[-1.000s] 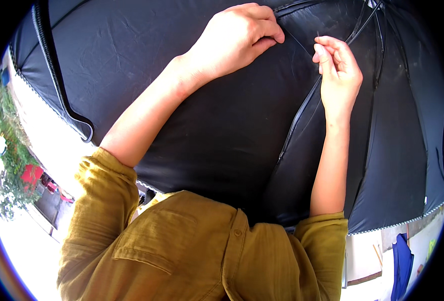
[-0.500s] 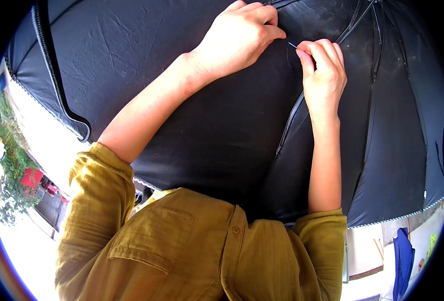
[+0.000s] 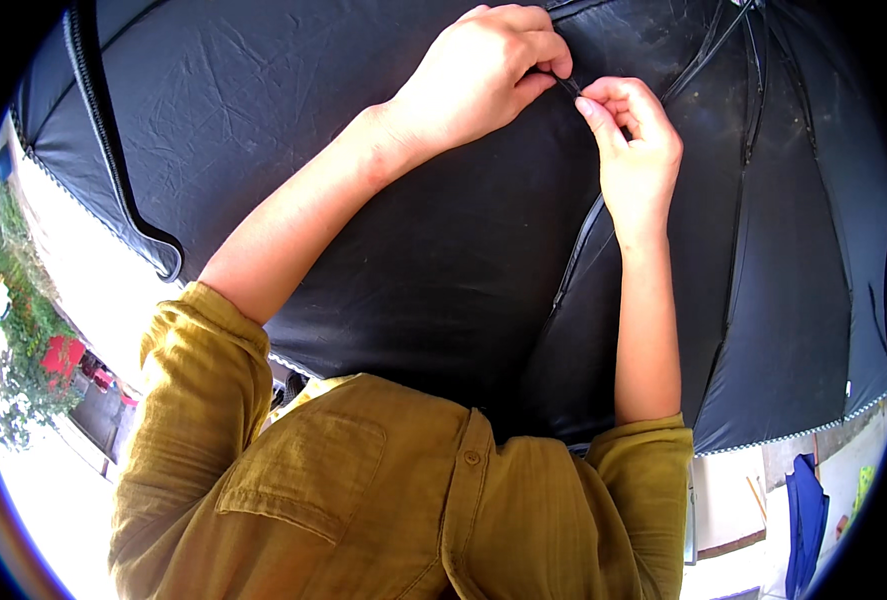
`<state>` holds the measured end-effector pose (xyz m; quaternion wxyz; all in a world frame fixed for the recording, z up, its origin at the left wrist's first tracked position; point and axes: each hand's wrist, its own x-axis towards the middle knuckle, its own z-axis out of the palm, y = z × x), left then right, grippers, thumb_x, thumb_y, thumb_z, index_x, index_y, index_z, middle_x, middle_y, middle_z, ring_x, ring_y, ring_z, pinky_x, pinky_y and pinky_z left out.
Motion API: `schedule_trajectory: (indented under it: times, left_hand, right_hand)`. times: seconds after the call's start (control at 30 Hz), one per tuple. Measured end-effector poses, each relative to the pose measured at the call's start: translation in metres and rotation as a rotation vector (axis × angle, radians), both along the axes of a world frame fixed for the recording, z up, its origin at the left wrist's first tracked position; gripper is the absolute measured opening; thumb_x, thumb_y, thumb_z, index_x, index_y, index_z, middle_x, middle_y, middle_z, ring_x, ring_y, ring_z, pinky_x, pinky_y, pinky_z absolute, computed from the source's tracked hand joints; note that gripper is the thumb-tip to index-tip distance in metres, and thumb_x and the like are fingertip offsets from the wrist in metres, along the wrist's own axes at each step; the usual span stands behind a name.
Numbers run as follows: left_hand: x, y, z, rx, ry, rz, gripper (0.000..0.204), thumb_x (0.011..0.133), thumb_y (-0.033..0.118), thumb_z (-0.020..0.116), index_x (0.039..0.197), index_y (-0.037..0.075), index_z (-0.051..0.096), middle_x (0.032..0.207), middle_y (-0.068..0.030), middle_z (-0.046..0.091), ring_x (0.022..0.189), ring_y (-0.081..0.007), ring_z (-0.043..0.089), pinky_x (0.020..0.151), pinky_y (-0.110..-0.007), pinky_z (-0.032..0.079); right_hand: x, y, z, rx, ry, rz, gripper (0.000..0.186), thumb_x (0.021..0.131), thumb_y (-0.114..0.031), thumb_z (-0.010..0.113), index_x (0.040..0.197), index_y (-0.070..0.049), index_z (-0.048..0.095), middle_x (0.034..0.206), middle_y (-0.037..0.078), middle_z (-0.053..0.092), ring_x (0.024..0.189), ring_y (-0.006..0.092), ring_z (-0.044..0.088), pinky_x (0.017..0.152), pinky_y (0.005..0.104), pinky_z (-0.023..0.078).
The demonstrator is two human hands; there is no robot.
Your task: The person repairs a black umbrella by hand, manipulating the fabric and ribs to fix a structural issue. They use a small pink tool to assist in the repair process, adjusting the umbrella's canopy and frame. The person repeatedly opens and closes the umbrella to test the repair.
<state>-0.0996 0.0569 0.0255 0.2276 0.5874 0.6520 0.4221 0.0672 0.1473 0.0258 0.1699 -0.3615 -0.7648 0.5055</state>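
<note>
A black umbrella lies spread open in front of me, its inner side with the ribs facing me. My left hand is closed near the top middle, thumb and forefinger pinching a narrow dark fold of the umbrella. Close on its right, my right hand is closed too, thumb and forefinger tips pressed together at the other end of that fold. The thin needle seen in its fingers a moment ago is now hidden by the fingertips and the dark cloth.
Dark metal ribs fan out from the hub at the top right. A black curved handle-like strip hangs at the left. Beyond the canopy's edge are green plants and a red object on the left, and a blue cloth at lower right.
My right hand has moved slightly left, its fingertips now meeting the dark fold. The left thumb and forefinger have lifted the fold between the hands. The needle has gone out of sight.
</note>
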Motion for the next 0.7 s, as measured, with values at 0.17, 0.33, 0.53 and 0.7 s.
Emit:
schedule_trajectory:
  times: [0.17,0.33,0.53,0.7]
  left_hand:
    - [-0.002,-0.003,0.004,-0.094,-0.093,0.217,0.025,0.069,-0.013,0.059,0.089,0.001,0.056,0.087,-0.0140,0.054,0.080,-0.0308,0.057,0.067,-0.035,0.050]
    - [-0.005,-0.002,0.003,-0.129,-0.248,0.247,0.027,0.069,-0.015,0.058,0.091,0.000,0.056,0.086,-0.0119,0.052,0.072,-0.0235,0.057,0.066,-0.031,0.050]
    - [-0.004,-0.005,-0.001,-0.125,-0.174,0.275,0.027,0.071,-0.014,0.060,0.093,0.000,0.055,0.087,-0.0130,0.052,0.073,-0.0248,0.058,0.066,-0.032,0.051]
    - [-0.003,-0.005,0.002,-0.154,-0.130,0.284,0.027,0.072,-0.012,0.061,0.095,0.000,0.055,0.087,-0.0136,0.052,0.075,-0.0270,0.059,0.067,-0.033,0.052]
  right_hand:
    - [-0.003,-0.005,0.007,-0.262,0.193,0.015,0.010,0.082,0.007,0.069,0.090,0.001,0.066,0.088,0.003,0.063,0.080,0.0089,0.062,0.072,0.0221,0.051]
    - [0.009,-0.006,0.006,-0.405,0.419,-0.015,0.011,0.082,0.009,0.068,0.091,0.002,0.067,0.099,0.006,0.062,0.088,0.0121,0.063,0.077,0.0236,0.052]
    - [0.030,-0.007,0.030,-0.308,0.404,0.032,0.008,0.088,0.007,0.060,0.091,-0.001,0.060,0.102,0.018,0.066,0.092,0.0239,0.065,0.093,0.0363,0.049]
    - [0.055,-0.012,0.035,-0.388,0.424,0.029,0.007,0.095,0.002,0.052,0.096,-0.005,0.048,0.072,0.014,0.063,0.086,0.0297,0.068,0.092,0.0430,0.050]
